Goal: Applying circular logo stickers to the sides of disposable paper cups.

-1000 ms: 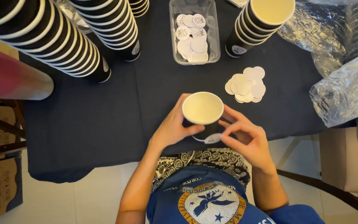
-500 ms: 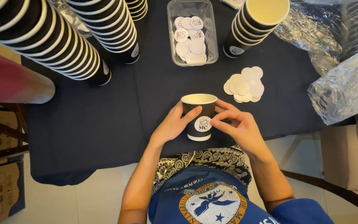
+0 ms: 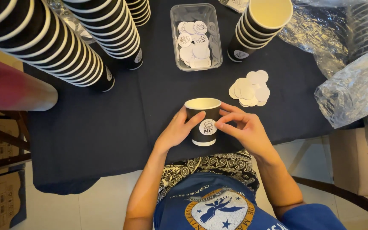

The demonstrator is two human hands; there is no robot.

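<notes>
Black paper cup [image 3: 204,123] tipped upright since a second ago, round white sticker now on its side. Left hand [image 3: 176,130] cupped round it, right hand [image 3: 243,130] fingertips pressing sticker. Below clear plastic sticker tray [image 3: 196,38], near worktop [image 3: 86,127] front edge.

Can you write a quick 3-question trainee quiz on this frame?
1. True or false: the black paper cup stands between the left hand and the right hand.
2. Where do the loose white round stickers lie? A) inside the cup B) on the dark tablecloth, right of the clear plastic tray C) on the floor
3. Fill in: the round sticker on the cup's side faces the ____.

Key: 1 true; 2 B; 3 camera.
</notes>
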